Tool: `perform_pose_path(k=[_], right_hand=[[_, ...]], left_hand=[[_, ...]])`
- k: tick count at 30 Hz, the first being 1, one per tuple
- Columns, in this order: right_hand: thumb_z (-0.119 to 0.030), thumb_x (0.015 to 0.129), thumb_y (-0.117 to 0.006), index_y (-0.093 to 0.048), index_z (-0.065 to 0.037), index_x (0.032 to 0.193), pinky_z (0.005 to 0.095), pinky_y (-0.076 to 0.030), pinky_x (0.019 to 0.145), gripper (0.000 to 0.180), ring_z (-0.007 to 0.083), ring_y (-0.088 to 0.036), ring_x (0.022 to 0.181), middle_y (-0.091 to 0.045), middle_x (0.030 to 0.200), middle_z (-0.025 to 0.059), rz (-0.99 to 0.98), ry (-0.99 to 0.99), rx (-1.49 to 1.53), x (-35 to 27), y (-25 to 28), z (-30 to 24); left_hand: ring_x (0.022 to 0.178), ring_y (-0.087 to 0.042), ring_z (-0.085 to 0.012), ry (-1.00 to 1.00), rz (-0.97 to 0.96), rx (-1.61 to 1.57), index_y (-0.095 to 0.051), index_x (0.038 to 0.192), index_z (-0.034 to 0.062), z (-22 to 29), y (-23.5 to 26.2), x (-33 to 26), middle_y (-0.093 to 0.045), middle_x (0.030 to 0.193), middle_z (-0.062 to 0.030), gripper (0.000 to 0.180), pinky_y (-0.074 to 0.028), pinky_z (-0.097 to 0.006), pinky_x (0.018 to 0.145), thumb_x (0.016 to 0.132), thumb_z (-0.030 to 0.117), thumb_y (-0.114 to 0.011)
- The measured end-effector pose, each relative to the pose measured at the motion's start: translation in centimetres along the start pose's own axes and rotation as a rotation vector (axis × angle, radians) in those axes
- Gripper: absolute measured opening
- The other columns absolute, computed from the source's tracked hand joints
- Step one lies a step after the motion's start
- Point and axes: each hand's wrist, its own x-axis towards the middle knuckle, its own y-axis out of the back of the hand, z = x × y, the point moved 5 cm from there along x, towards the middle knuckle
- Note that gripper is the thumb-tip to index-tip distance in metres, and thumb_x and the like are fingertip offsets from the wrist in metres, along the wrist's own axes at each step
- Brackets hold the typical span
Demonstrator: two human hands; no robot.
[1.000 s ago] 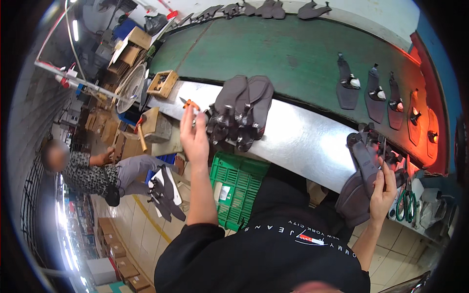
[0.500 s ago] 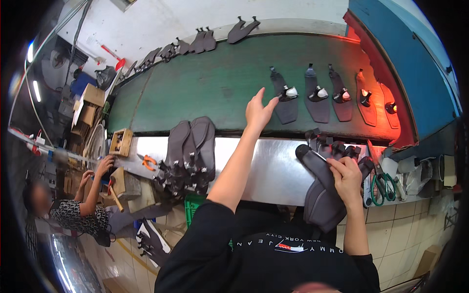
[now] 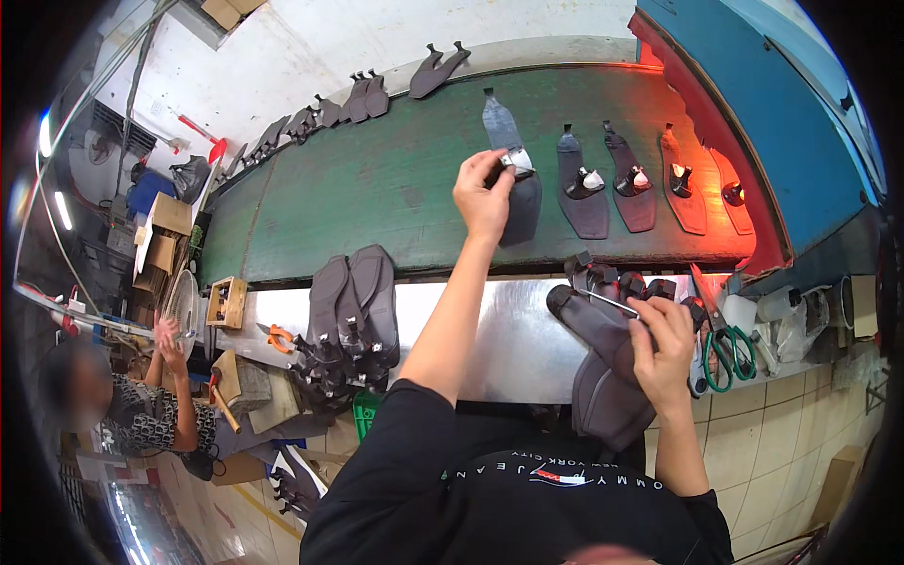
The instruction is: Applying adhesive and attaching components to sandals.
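My left hand (image 3: 482,196) pinches the strap of a dark sandal (image 3: 524,209) over the green belt. Shiny white material shows at that strap. The sandal looks raised from the belt, though its lower edge may still touch. My right hand (image 3: 665,350) closes around a thin metal rod-like tool (image 3: 607,301); its exact kind is unclear. Beneath the tool, a stack of dark sandals (image 3: 610,400) overhangs the front edge of the metal shelf (image 3: 480,330). More sandals (image 3: 584,193) lie in a row to the right of my left hand.
Red-lit sandals (image 3: 683,193) lie by a blue machine (image 3: 772,122) with a red curtain. Another sandal pile (image 3: 356,315), orange-handled pliers (image 3: 279,337) and a wooden box (image 3: 226,301) are left. Green-handled scissors (image 3: 730,358) sit right. A co-worker (image 3: 155,414) is at far left.
My left hand has gone from open beside the nearest sandal to pinching its strap, and that sandal has shifted up and left. My right hand keeps the thin tool over the stack.
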Motion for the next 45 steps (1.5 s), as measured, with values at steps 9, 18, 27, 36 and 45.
perform_pose_path(k=[9,18,27,36,45], right_hand=[[-0.032,0.085,-0.067,-0.043,0.0,0.124,0.0332,-0.039,0.097,0.056,0.0203,-0.053,0.109,-0.053,0.126,0.0175,-0.206,-0.192,1.644,0.1,-2.9,-2.5],[-0.023,0.083,-0.065,-0.047,-0.002,0.105,0.0287,-0.043,0.075,0.036,0.0137,-0.051,0.077,-0.048,0.095,0.0071,-0.178,-0.221,1.633,-1.1,-0.1,-5.9],[-0.003,0.065,-0.075,-0.058,-0.002,0.124,0.0255,-0.046,0.075,0.062,0.0149,-0.059,0.082,-0.065,0.092,0.0093,-0.323,-0.284,0.766,-6.1,0.0,-7.7],[0.001,0.066,-0.071,-0.062,0.004,0.113,0.0287,-0.046,0.082,0.048,0.0215,-0.061,0.089,-0.065,0.102,0.0145,-0.291,-0.062,0.655,-6.9,-0.5,-7.6],[0.003,0.065,-0.07,-0.063,0.003,0.11,0.0286,-0.046,0.079,0.046,0.0219,-0.061,0.086,-0.066,0.1,0.0143,-0.293,-0.061,0.663,-7.0,-0.7,-7.6]], left_hand=[[0.089,-0.059,-0.0086,0.41,-0.566,-0.77,-0.064,0.095,0.0006,15.1,5.8,-13.5,-0.062,0.117,-0.0143,0.022,-0.047,-0.02,0.068,0.076,-0.01,-0.065],[0.109,-0.056,-0.0225,0.495,-0.579,-0.858,-0.065,0.092,0.0022,13.2,9.3,-18.4,-0.058,0.12,-0.0174,0.025,-0.046,-0.035,0.093,0.07,-0.008,-0.072],[0.098,-0.061,-0.0176,0.803,-0.477,-0.93,-0.064,0.098,0.0021,11.1,11.3,-20.8,-0.062,0.113,-0.0164,0.026,-0.054,-0.028,0.079,0.075,-0.008,-0.068],[0.099,-0.061,-0.0205,0.774,-0.508,-1.019,-0.063,0.102,0.0017,11.5,10.8,-20.9,-0.064,0.11,-0.0175,0.031,-0.052,-0.033,0.085,0.073,-0.005,-0.071],[0.099,-0.062,-0.0217,0.727,-0.531,-1.002,-0.064,0.1,0.0004,11.8,10.6,-20.9,-0.064,0.108,-0.0175,0.031,-0.052,-0.034,0.087,0.071,-0.009,-0.069]])
